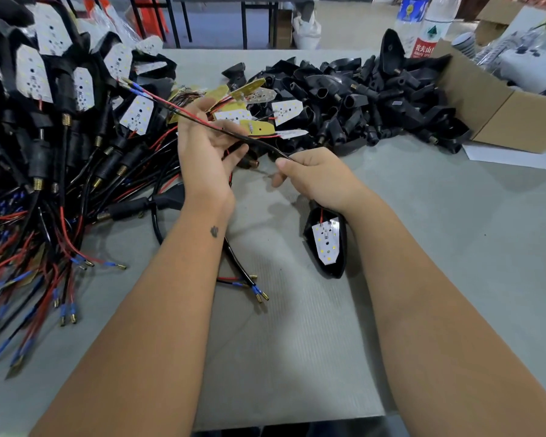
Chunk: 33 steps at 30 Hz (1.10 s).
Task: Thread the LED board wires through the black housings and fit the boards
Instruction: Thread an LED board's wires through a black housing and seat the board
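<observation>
A grey table [297, 357] is filling most of the frame, and judging by what is lying on it the job is well under way but far from over. Sprawling over the whole left side, a big pile of finished units [54, 121] is showing white boards already seated in black shells with red and black leads trailing out. Across the upper right, a heap of empty black housings [360, 99] is spilling from a cardboard box [501, 111], so many are still waiting. Between the two heaps, at upper centre, loose LED boards [259, 115] are lying in a small scatter. Below centre right, one fitted housing [327, 244] is resting on the table under the right wrist, its long axis running roughly up and down the frame and its narrow tip pointing toward the bottom edge. The wire bundle [202, 121] in work is stretching diagonally from its blue-sleeved terminals at upper left down to the centre. The left hand [202, 149] is curling around its middle, and the right hand [312, 175] is pinching its lower end.
</observation>
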Motion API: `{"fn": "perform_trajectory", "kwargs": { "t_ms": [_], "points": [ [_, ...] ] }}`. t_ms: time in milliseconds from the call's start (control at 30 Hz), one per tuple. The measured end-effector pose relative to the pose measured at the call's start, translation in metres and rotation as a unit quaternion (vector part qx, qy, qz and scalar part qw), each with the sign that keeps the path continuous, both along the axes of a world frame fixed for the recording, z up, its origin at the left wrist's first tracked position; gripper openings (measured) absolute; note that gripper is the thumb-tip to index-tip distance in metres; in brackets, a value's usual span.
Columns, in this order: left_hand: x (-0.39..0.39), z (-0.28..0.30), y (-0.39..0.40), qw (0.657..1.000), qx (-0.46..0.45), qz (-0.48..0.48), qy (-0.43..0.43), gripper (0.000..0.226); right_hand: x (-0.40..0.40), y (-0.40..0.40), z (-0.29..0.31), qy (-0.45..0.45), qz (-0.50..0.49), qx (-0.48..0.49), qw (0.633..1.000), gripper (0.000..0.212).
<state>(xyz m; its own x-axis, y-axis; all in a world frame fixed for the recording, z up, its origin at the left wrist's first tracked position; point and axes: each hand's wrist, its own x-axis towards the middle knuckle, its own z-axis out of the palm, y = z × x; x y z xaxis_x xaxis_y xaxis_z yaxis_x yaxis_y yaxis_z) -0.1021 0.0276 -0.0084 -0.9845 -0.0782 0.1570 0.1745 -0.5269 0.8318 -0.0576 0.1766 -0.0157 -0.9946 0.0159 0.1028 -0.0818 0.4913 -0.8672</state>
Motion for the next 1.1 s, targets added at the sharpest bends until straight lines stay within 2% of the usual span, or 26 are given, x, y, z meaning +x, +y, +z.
{"fn": "perform_trajectory", "kwargs": {
  "t_ms": [100, 233, 400, 567, 700, 867, 933, 1000, 1067, 1100],
  "points": [
    [0.000, 0.000, -0.003, 1.000, -0.019, 0.000, 0.014, 0.035, -0.002, 0.002, 0.000, -0.005, -0.004, -0.027, 1.000, 0.037],
    [0.005, -0.001, -0.001, 0.998, -0.047, -0.024, 0.044, 0.023, -0.003, 0.004, -0.001, -0.009, -0.001, -0.046, 0.999, 0.037],
    [0.000, -0.005, 0.002, 0.995, -0.081, 0.025, 0.048, 0.032, -0.002, 0.001, 0.000, 0.017, -0.027, -0.038, 0.999, 0.030],
    [-0.009, -0.006, 0.004, 0.998, -0.009, 0.063, -0.006, 0.032, 0.003, 0.000, 0.003, 0.008, 0.009, -0.014, 1.000, 0.030],
    [-0.015, -0.005, 0.000, 0.995, 0.054, 0.081, -0.012, 0.032, 0.006, 0.003, 0.004, -0.025, 0.036, -0.036, 0.998, 0.031],
    [-0.013, -0.004, 0.000, 0.995, 0.057, 0.075, -0.017, 0.032, 0.006, 0.005, 0.004, -0.038, 0.048, -0.048, 0.997, 0.031],
    [-0.015, -0.002, -0.002, 0.997, 0.025, 0.075, -0.014, 0.031, 0.006, 0.007, 0.003, -0.036, 0.040, -0.053, 0.997, 0.031],
    [-0.018, -0.001, -0.005, 0.996, -0.027, 0.090, -0.005, 0.030, 0.006, 0.008, 0.001, -0.035, 0.020, -0.106, 0.994, 0.030],
    [-0.021, -0.003, -0.006, 0.989, -0.104, 0.105, 0.011, 0.028, 0.003, 0.008, -0.002, -0.022, -0.028, -0.153, 0.988, 0.028],
    [-0.021, -0.004, -0.005, 0.983, -0.149, 0.108, 0.022, 0.027, 0.000, 0.008, -0.003, -0.007, -0.066, -0.143, 0.987, 0.027]
  ]
}}
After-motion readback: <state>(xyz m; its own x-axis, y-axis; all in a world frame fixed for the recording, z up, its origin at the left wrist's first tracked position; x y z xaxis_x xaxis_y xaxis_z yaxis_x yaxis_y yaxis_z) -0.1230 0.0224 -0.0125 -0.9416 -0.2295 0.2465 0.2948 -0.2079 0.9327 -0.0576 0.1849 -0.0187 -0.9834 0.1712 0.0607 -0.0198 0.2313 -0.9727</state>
